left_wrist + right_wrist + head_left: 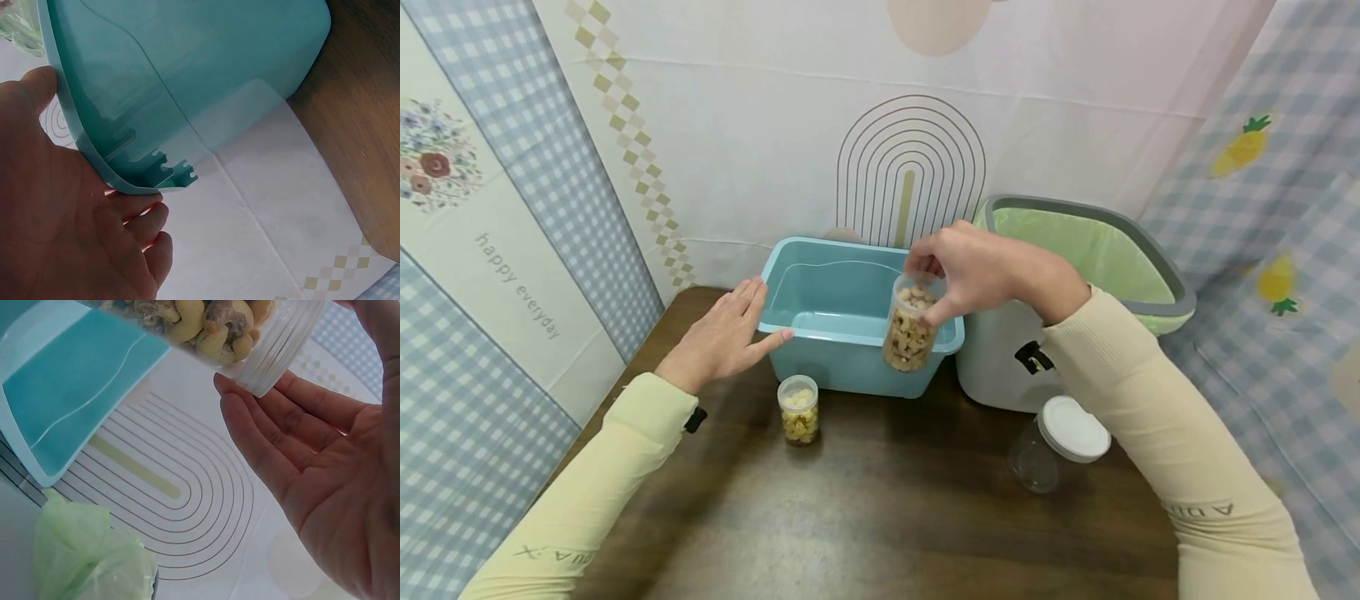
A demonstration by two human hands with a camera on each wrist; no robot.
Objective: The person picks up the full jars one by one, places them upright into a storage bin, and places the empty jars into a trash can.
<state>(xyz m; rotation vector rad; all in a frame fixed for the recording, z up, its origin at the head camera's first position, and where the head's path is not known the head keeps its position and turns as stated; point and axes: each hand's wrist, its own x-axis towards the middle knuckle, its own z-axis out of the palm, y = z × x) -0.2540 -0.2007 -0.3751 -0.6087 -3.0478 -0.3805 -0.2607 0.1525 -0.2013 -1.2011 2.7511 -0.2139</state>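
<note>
Plastic nut jar (909, 335), clear-walled, is pinched round its top by R hand (976, 268) near front R rim of blue tub (850, 371), L hand (722, 335) being held straight-fingered at tub's L end; prob. light, stiff, slick, best gripped approx. mid-wall.

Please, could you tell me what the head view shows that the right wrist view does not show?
Only the head view shows the left hand, the jar of yellow pieces and the white-lidded jar.

Only the right wrist view shows the palm of the right hand and, up close, the ridges at the clear end of the nut jar.

Both show the right hand, the nut jar, the blue tub, the green liner and the printed arches.
</note>
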